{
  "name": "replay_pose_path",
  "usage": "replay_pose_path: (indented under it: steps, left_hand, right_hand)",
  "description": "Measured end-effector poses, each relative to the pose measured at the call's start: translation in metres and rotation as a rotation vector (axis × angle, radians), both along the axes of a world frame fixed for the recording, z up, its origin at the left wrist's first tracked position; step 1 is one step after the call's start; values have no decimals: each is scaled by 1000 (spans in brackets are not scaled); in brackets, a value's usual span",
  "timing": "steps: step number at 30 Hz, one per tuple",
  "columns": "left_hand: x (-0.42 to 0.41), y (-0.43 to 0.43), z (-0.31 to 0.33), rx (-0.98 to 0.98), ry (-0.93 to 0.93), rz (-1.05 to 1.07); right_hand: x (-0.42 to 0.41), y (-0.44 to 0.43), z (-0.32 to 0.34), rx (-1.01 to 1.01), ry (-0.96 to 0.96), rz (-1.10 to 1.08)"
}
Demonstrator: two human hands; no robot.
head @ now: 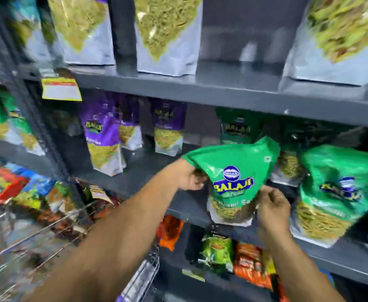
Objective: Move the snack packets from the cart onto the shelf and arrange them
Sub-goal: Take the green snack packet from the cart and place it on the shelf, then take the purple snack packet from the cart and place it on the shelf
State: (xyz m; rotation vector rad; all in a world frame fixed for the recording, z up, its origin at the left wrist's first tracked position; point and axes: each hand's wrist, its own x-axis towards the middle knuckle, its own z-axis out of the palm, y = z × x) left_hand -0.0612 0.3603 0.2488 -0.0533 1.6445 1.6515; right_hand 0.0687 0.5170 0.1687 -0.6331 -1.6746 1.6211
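A green Balaji snack packet (233, 177) stands at the front edge of the grey middle shelf (148, 171), its top bent over. My left hand (189, 177) grips its upper left corner. My right hand (272, 205) holds its lower right side. A second green packet (333, 190) leans just to the right, and more green ones (237, 127) stand behind. Purple packets (102, 140) fill the left half of the same shelf. The wire cart (48, 232) sits at the lower left, with blurred packets inside.
The upper shelf (222, 92) carries tall white-bottomed packets (167, 33) and a yellow price tag (61, 89). Below are small green and orange packets (235, 256). A neighbouring rack on the left holds further snacks (9, 125).
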Motion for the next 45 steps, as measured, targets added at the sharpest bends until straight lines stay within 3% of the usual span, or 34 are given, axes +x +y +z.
replay_pose_path:
  steps: [1,4,10,15,18,22,27,32,36,40,42,45]
  left_hand:
    - [-9,12,-9,-16,104,-69]
    - [-7,40,-12,-22,62,83]
    - [0,48,-15,68,10,196]
    - [5,23,-16,165,52,182]
    - [-3,-23,-26,123,94,167]
    - [-12,-118,-48,-99,175,164]
    - [-3,-248,-102,-432,207,175]
    - [19,-338,-188,-797,61,151]
    - [44,-369,-254,-846,-16,166]
    - [57,-379,-317,-796,22,139]
    - [59,-381,-349,-816,-27,155]
    - [58,-371,-384,-802,-36,19]
  right_hand:
    - [4,10,-5,-35,24,-14]
    - [11,23,-14,-115,82,-12]
    - [8,29,-20,-112,2,59]
    - [22,17,-12,-51,38,30]
    - [48,-13,-25,71,59,-16]
    - [66,-71,-61,183,-95,295]
    - [23,-143,-59,441,-200,675]
    - [-50,-220,-65,726,-268,1011]
    - [-93,-274,-111,1013,-523,1378]
    - [-102,-312,-152,1300,-837,1768]
    - [-101,-325,-171,1401,-962,1935]
    - [-96,-334,-195,1465,-1108,2093]
